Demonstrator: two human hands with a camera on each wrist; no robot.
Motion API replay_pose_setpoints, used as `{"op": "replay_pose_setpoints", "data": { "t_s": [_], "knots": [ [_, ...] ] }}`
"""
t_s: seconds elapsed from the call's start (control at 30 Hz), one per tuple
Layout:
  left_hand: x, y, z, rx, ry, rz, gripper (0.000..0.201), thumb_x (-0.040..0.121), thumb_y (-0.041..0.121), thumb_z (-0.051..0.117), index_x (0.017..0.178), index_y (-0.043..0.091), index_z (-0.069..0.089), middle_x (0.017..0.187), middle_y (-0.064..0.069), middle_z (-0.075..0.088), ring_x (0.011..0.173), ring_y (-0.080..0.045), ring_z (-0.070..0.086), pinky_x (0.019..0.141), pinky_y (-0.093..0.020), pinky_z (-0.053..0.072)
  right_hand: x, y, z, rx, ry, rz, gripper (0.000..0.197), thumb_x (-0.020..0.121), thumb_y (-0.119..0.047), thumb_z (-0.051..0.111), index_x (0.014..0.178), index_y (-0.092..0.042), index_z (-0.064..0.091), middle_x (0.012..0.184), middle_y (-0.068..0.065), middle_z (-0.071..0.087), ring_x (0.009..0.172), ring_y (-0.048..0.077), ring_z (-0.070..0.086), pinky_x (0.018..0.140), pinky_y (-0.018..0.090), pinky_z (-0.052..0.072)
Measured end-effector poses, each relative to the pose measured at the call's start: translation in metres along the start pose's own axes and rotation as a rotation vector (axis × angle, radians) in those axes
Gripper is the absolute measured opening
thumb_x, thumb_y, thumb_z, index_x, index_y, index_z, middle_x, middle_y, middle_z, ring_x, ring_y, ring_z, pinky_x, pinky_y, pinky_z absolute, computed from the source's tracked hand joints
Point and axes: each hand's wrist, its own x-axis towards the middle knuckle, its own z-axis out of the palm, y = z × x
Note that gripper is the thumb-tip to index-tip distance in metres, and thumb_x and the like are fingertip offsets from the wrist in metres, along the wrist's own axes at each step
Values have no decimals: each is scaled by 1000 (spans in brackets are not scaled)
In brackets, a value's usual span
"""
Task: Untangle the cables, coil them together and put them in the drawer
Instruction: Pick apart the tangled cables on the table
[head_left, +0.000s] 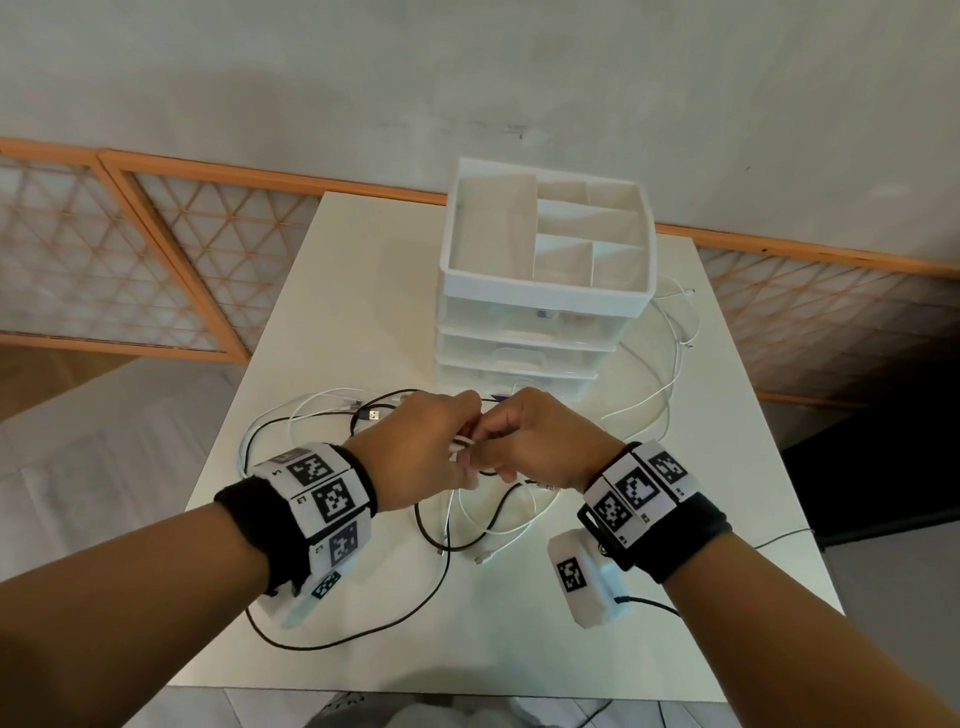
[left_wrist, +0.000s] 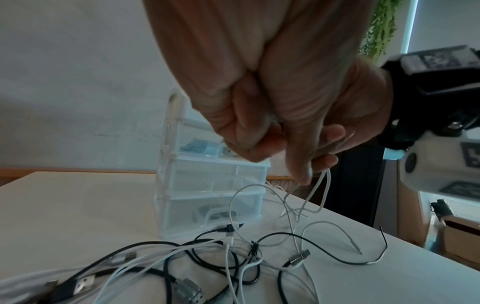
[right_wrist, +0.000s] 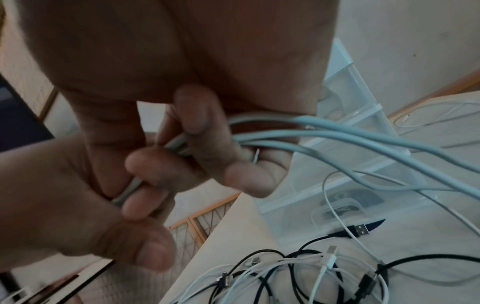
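Note:
Above the table's middle, my left hand (head_left: 441, 447) and right hand (head_left: 524, 441) meet, both pinching several bunched strands of a white cable (head_left: 464, 442). In the right wrist view the strands (right_wrist: 350, 139) fan out to the right from my curled right fingers (right_wrist: 200, 123), with the left fingers (right_wrist: 145, 166) gripping them just behind. Loops of the white cable (left_wrist: 322, 197) hang below the fingers and trail round the right of the clear drawer unit (head_left: 545, 306). A tangle of black and white cables (head_left: 363, 415) (left_wrist: 207, 257) lies on the table under and left of the hands. All drawers look shut.
The white table (head_left: 701, 519) ends close at left, right and front. The drawer unit's top tray has empty compartments. A wooden lattice screen (head_left: 156, 249) stands behind the table. A dark item shows inside the bottom drawer (left_wrist: 215, 214).

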Motion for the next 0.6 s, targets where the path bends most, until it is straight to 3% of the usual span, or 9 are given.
{"op": "replay_pose_setpoints", "data": {
  "t_s": [0.07,0.17,0.27,0.3,0.37,0.4,0.47,0.53,0.6],
  "knots": [
    [0,0,1,67,11,-17,35,78,25,78,81,21,43,73,10,55,69,-17,52,58,-23,32,3,-1,4,-35,10,23,22,86,-22,72,72,-5,74,48,-6,50,43,4,42,50,15,32],
    [-3,2,0,302,-78,-94,35,85,56,62,84,24,48,79,4,62,79,-23,59,63,-30,37,7,2,13,-72,72,-24,31,86,-20,70,57,-14,66,46,-10,52,47,1,46,56,16,34],
    [-3,-1,-7,542,-261,-226,60,89,72,34,78,17,53,80,-2,61,80,-25,61,68,-34,47,3,9,6,-24,58,-73,20,87,-20,75,67,-18,70,55,-7,59,45,-1,47,56,12,41],
    [-4,-3,-11,542,-315,-269,66,89,74,29,71,15,51,76,-3,59,73,-24,59,65,-33,45,3,14,1,-6,34,-87,15,86,-21,76,71,-20,72,60,0,63,49,-1,50,65,15,49],
    [-6,-8,-15,453,-360,-265,61,90,70,39,70,14,52,72,-2,57,65,-20,53,62,-31,38,2,23,-6,-21,38,-100,7,85,-22,75,78,-21,77,67,4,68,60,9,54,88,36,53],
    [-7,-7,-14,346,-342,-216,48,92,60,50,79,15,55,75,0,59,68,-19,54,62,-30,37,2,25,-6,-36,54,-101,6,86,-20,75,81,-20,78,68,4,69,62,11,53,85,39,52],
    [-7,0,-8,93,-251,-144,21,93,35,61,99,17,53,83,1,64,73,-18,58,62,-29,39,5,26,-1,-37,95,-122,11,87,-18,75,77,-20,76,66,5,66,59,10,50,71,34,50],
    [-5,7,0,-31,-174,-169,6,97,20,51,98,15,48,79,0,60,70,-19,57,58,-28,39,6,24,6,-10,128,-145,16,86,-17,76,72,-23,71,60,-2,61,57,9,50,63,28,46],
    [-4,6,3,-39,-169,-210,15,101,22,43,94,12,51,76,0,57,71,-22,55,62,-31,40,6,29,-1,-92,134,-145,7,82,-20,76,77,-24,72,69,-5,68,66,13,61,70,32,51]
  ]
}}
